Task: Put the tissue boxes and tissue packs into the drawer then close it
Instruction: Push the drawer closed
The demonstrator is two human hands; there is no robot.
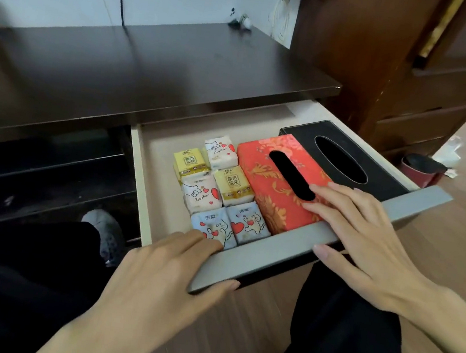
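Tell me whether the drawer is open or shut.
Open. The drawer is pulled out from under the desk top, its tissue packs and both boxes in plain view.

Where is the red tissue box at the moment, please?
In the head view, the red tissue box lies in the open drawer, right of centre, between the tissue packs and the black tissue box, with the right hand on it.

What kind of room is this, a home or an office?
Probably a home, perhaps a living room: a dark wooden desk with an open drawer of tissue packs, wood cabinets and plank flooring.
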